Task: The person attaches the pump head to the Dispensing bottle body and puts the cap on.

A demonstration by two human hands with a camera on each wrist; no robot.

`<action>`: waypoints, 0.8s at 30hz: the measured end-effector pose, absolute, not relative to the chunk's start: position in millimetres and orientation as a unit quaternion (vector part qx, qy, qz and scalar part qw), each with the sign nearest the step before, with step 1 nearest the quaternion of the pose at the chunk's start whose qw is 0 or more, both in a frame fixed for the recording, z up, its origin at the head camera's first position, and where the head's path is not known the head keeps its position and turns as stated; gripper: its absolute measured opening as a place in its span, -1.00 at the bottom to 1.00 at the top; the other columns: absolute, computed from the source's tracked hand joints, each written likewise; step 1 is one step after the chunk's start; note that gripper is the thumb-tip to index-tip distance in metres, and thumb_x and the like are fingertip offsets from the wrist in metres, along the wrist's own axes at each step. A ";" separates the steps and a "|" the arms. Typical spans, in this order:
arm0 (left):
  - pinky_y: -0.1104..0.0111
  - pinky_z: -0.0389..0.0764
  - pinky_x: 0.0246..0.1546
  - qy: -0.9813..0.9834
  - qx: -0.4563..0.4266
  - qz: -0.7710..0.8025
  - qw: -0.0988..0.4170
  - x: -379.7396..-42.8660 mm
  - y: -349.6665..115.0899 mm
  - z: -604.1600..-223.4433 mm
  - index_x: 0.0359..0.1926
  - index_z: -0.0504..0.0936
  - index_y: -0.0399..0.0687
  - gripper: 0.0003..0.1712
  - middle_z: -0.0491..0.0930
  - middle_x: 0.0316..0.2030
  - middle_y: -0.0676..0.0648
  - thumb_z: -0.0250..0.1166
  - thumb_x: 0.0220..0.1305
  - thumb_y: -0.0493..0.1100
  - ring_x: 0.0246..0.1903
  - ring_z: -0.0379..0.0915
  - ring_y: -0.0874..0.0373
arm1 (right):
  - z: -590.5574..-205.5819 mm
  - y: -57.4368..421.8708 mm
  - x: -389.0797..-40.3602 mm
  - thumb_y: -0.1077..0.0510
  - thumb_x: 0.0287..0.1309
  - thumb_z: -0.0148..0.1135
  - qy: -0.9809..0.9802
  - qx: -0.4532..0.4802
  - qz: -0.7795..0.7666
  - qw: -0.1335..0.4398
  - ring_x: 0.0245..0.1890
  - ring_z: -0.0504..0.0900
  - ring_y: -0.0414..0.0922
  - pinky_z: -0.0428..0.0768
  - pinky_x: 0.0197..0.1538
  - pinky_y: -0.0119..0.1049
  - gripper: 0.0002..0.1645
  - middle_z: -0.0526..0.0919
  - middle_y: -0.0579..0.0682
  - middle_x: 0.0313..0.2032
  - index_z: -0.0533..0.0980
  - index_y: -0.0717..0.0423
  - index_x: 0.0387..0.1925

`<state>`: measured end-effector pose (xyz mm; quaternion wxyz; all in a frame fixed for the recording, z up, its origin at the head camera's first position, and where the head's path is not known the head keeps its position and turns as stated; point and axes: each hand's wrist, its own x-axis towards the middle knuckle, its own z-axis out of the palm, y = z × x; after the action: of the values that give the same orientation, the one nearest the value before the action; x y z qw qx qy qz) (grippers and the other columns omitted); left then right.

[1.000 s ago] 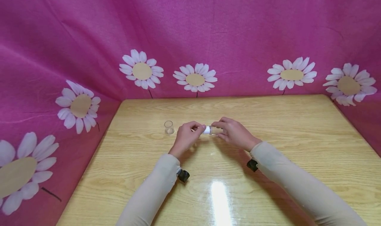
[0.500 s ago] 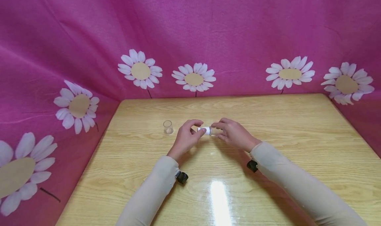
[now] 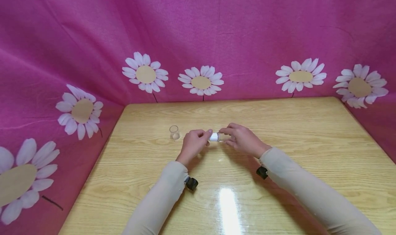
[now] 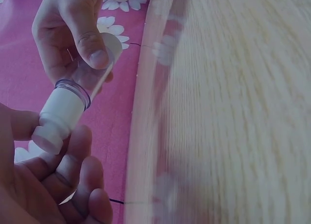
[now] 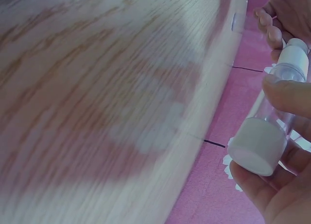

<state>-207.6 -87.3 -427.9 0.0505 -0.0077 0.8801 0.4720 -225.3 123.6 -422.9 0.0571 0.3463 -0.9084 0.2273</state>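
A small clear pump bottle with a white base and a white collar and head lies sideways between the two hands, raised above the table. In the head view my right hand grips its clear body from the right. My left hand pinches the white pump head at the other end, thumb on one side and index finger on the other. The white collar shows between the hands. Left of the left hand, a clear cap stands on the table, its round rim upward.
The wooden table reaches back to a pink cloth printed with white daisies, which also hangs at both sides. A bright light reflection lies on the near tabletop. Each wrist wears a black camera.
The left fingers have spread apart around the pump head, with the thumb lying lower, and then closed on it again with the thumb higher. The right hand stays almost still, holding the bottle.
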 end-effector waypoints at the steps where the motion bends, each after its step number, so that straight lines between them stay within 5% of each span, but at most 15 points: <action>1: 0.39 0.31 -0.50 0.880 -0.009 0.472 0.052 -207.6 -87.2 -428.1 -0.31 0.71 -0.16 -0.43 0.65 -0.50 0.01 0.11 0.39 0.25 -0.55 0.31 0.18 | -423.4 123.8 -225.3 0.24 0.13 0.41 -0.909 0.346 0.227 0.056 -0.34 0.60 -0.14 0.61 -0.24 -0.25 -0.52 0.66 0.11 -0.13 0.59 0.08 0.12; 17: 0.40 0.36 -0.55 0.875 -0.010 0.480 0.066 -207.1 -88.4 -430.9 -0.31 0.68 -0.03 -0.54 0.67 -0.45 0.00 0.12 0.41 0.22 -0.56 0.35 0.16 | -426.9 122.3 -226.3 0.23 0.14 0.40 -0.910 0.343 0.229 0.046 -0.31 0.62 -0.14 0.64 -0.22 -0.23 -0.52 0.66 0.12 -0.12 0.59 0.10 0.13; 24: 0.39 0.46 -0.41 0.869 0.024 0.493 0.044 -208.2 -90.8 -432.5 -0.17 0.68 0.05 -0.72 0.66 -0.26 -0.02 0.23 0.35 0.11 -0.39 0.46 0.15 | -428.5 122.4 -228.0 0.24 0.15 0.39 -0.911 0.339 0.231 0.043 -0.32 0.61 -0.15 0.64 -0.23 -0.23 -0.51 0.65 0.11 -0.12 0.58 0.08 0.15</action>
<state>-208.2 -90.8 -432.5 0.0436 0.0242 0.8685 0.4932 -228.0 122.4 -428.5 0.0427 0.3393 -0.9108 0.2311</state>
